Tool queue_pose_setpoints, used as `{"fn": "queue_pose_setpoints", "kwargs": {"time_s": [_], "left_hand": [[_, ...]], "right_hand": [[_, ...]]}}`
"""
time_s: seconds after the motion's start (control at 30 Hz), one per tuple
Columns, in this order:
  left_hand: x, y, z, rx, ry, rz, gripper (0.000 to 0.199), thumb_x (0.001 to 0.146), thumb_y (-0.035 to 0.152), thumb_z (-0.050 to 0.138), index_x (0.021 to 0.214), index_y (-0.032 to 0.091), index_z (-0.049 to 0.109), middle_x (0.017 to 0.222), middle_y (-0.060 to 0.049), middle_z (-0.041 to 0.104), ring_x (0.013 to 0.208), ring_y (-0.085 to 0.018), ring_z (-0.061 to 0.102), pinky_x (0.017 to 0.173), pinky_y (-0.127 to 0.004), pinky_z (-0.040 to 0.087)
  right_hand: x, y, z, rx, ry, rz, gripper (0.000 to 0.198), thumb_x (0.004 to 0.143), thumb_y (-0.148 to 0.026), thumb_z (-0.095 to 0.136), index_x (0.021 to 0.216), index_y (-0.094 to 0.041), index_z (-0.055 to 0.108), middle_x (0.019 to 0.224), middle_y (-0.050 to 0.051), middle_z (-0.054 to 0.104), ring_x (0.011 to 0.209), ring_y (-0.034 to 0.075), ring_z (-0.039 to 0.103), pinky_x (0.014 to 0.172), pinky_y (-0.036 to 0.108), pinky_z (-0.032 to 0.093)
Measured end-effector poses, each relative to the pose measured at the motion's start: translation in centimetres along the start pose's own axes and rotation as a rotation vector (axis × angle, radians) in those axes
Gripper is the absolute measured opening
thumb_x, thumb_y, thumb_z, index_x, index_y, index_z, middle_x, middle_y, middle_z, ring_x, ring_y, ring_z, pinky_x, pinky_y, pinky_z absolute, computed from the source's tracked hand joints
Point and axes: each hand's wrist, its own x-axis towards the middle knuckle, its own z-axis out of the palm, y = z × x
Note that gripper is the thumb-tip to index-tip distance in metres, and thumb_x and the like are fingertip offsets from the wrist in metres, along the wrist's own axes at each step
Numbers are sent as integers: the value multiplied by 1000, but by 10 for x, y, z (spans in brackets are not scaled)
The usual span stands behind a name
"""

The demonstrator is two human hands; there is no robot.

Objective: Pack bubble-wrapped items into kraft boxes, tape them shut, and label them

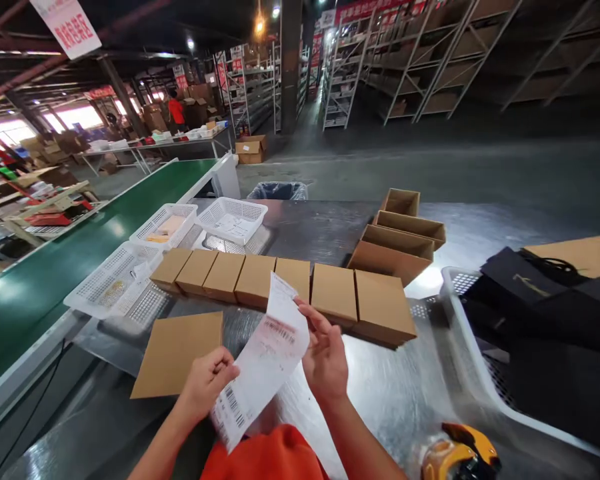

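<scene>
A long white shipping label sheet [267, 353] printed with barcodes stretches between both hands above the metal table. My left hand [207, 380] pinches its lower left edge. Its upper right edge is gripped by my right hand [325, 350], thumb and fingers closing on the paper. Behind the sheet, several closed cardboard boxes [334, 292] stand side by side in a row, partly covered by the paper. Left of my left hand lies a flat-topped cardboard box [180, 353].
Open cardboard boxes [393, 257] stand behind the row's right end. White baskets [233, 220] sit at the left beside a green conveyor belt [105, 230]. A white crate [473, 353] with black bags [545, 320] is at right. A yellow tape dispenser [460, 453] lies near the front edge.
</scene>
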Motion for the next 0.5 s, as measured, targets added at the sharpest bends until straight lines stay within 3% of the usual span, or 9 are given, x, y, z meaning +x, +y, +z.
{"fn": "queue_pose_setpoints", "kwargs": {"time_s": [0.07,0.13,0.2,0.27,0.37,0.5], "left_hand": [[-2,-8,-21,-22,-121,-57,50,65,65,70,70,17,59,57,4,44,55,-11,39,53,-23,28],[-5,-16,-46,-27,-205,-115,55,58,67,74,70,15,62,61,2,49,59,-12,43,54,-23,31],[-10,-24,-71,-7,-242,-152,59,57,71,74,68,14,63,64,1,51,61,-13,43,54,-23,33],[-18,-32,-96,-4,-238,-187,61,57,74,72,66,14,63,63,1,49,61,-12,42,52,-22,32],[-40,-45,-129,-70,-195,-277,60,58,73,73,64,14,60,59,2,48,57,-11,40,50,-22,30],[-76,-53,-164,-174,-182,-354,51,69,64,71,73,14,66,67,-2,59,62,-14,48,56,-23,36]], "right_hand": [[8,-4,5,61,138,47,39,75,-59,72,88,-22,73,108,9,73,102,24,67,88,39,55],[14,-2,12,57,237,38,38,61,-39,87,92,-23,70,99,4,73,91,19,68,81,33,56],[18,6,23,70,253,39,62,50,-22,92,106,-27,65,99,0,73,88,17,68,77,30,56],[19,19,36,88,204,87,75,48,-20,92,115,-29,60,98,0,74,88,17,69,76,32,57],[17,40,54,-41,96,131,55,51,-25,90,101,-22,67,87,3,76,78,20,69,70,34,57],[11,63,74,-344,-39,33,21,63,-33,82,76,-19,74,72,5,75,64,19,66,63,34,55]]}}
